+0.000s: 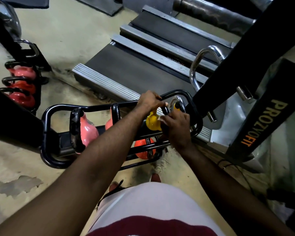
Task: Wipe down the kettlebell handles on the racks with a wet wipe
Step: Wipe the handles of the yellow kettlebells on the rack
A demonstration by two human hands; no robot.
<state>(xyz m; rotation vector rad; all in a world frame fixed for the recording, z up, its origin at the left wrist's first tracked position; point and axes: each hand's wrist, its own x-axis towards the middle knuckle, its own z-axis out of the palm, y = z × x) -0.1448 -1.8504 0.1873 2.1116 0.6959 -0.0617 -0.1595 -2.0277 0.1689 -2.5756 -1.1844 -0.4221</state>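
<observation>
head view: the left hand reaches over the black rack, its fingers curled round the top rail, thumb pointing right. just beside it, the right hand has its fingers bent round a white wet wipe, of which only a small corner shows, and holds it at the black handle of the yellow kettlebell on the rack's upper tier. whether the wipe wraps fully round the handle cannot be told. two pink kettlebells sit further left on the same tier, and an orange kettlebell sits on the tier below. a second rack with pink and red kettlebells stands at far left. treadmills lie beyond, and a black frame marked prozyofit rises at right.
</observation>
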